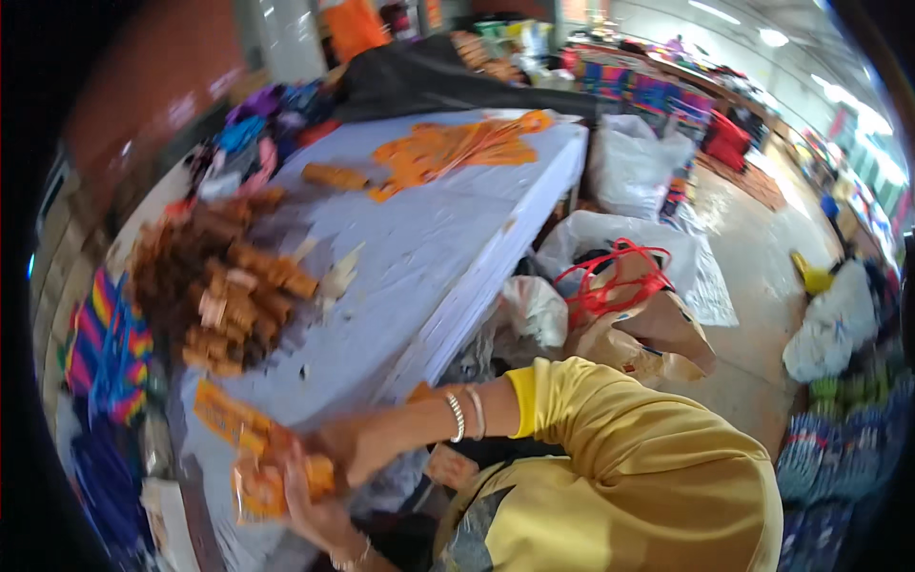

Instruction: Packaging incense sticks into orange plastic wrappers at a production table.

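Note:
Both hands are at the near left corner of the table, close together over an orange printed packet with a shiny, clear-looking surface. My left hand is closed on the packet, its fingers lying across the front. My right hand is beside it, smeared by motion, with its fingers partly hidden behind the packet; I cannot tell whether it grips anything. A flat orange printed strip sticks out up and to the left from the packet. Just beyond, a heap of brown-orange rolled bundles lies on the table.
The table has a pale covering. Loose orange sheets and a single roll lie at its far end. Right of it stand a brown paper bag with red handles and white plastic sacks. Colourful striped fabric hangs at left.

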The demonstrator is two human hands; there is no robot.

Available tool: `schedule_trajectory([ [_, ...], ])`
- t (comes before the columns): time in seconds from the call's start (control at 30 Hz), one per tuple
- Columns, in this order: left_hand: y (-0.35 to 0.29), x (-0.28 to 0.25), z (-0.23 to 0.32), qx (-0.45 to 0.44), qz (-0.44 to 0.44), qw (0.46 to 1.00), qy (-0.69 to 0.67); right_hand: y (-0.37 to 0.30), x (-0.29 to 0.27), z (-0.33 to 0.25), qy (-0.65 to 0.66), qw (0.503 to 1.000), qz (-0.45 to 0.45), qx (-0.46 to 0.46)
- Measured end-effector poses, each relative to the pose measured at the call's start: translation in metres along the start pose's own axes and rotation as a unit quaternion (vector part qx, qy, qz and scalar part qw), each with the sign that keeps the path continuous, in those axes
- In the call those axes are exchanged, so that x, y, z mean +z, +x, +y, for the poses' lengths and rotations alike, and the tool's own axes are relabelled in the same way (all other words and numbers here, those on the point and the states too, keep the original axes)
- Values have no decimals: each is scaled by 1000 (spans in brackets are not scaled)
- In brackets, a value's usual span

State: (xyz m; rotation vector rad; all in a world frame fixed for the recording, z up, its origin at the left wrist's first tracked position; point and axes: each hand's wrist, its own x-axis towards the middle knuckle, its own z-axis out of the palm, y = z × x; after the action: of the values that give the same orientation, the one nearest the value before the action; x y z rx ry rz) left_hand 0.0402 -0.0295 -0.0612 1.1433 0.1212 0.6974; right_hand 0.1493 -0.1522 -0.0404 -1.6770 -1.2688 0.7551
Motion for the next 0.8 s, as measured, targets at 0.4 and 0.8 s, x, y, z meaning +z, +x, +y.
schedule_trajectory([
  [0.4, 34, -46, 74, 120, 219, 966, -62, -53, -10, -59, -405, 897, 159, -76],
  [0.8, 22, -44, 80, 128, -15, 953, -275, -60, -5, 5, 350, 893, -183, 216],
])
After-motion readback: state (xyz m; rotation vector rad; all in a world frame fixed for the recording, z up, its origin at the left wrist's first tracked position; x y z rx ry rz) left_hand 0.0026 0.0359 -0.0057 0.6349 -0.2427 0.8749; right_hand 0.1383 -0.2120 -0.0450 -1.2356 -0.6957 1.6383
